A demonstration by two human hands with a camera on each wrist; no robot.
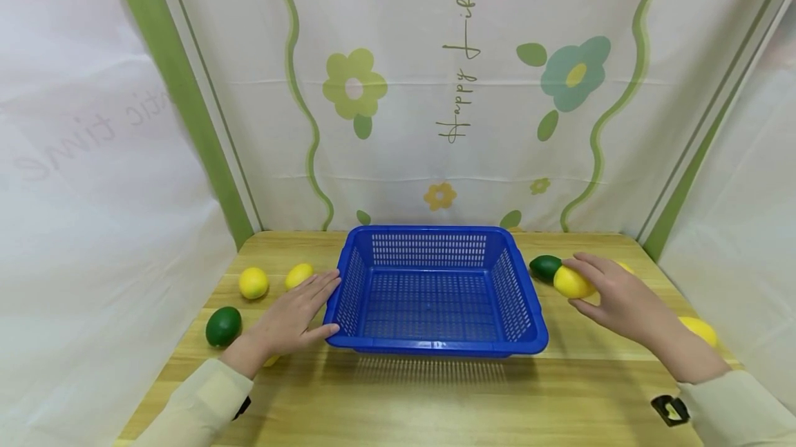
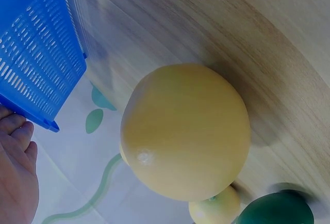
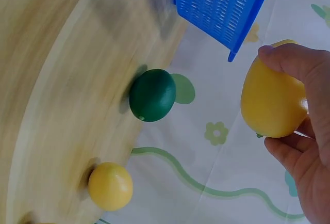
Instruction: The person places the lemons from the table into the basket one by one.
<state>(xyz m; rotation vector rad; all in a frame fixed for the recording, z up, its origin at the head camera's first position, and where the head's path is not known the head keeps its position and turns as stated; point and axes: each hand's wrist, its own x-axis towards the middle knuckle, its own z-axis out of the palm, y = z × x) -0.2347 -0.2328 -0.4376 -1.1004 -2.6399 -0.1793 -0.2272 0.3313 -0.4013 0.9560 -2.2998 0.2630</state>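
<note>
A blue plastic basket (image 1: 435, 347) with slotted walls stands mid-table, its inside bare. My left hand (image 1: 289, 316) lies against its left rim, fingers extended, fingertips right at the edge. In the left wrist view that hand (image 2: 18, 167) meets the basket's corner. My right hand (image 1: 628, 298) grips a yellow lemon (image 1: 573, 282) between thumb and fingers, to the right of the basket. The right wrist view shows this lemon (image 3: 273, 97) held above table level. A dark green fruit (image 1: 545, 267) lies just beyond it, partly overlapped by the lemon.
Left of the basket lie yellow lemons (image 1: 253, 283) and a dark green fruit (image 1: 224, 327); another yellow fruit (image 2: 185, 131) looms close in the left wrist view. On the right, a lemon (image 1: 699, 329) sits by my forearm. A printed curtain (image 1: 398, 157) hangs behind the table.
</note>
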